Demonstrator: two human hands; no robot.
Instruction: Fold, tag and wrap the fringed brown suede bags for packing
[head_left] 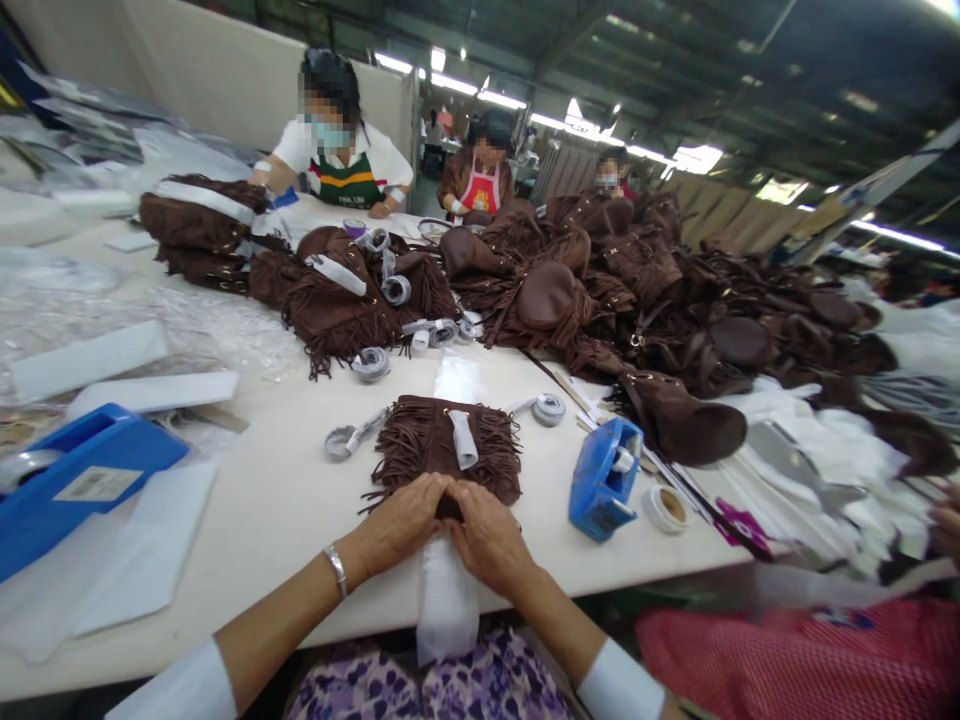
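Observation:
A dark brown fringed bag (427, 440) lies on the white table in front of me, its near end between my hands. My left hand (401, 520) closes on that end from the left, and my right hand (487, 530) closes on it from the right, fingertips almost meeting. A white wrapped piece (465, 440) rests on the bag's front. Straps wrapped in grey-white film, a left one (345, 440) and a right one (549, 408), reach out from its sides. Under the bag runs a translucent white sheet (448, 600), hanging over the table's near edge.
A blue tape dispenser (606, 480) and a tape roll (666, 508) stand at right; a larger blue dispenser (82, 480) is at left beside white foam sheets (150, 550). A big heap of brown fringed bags (555, 300) covers the far side. Several co-workers sit beyond, one in a striped apron (341, 180).

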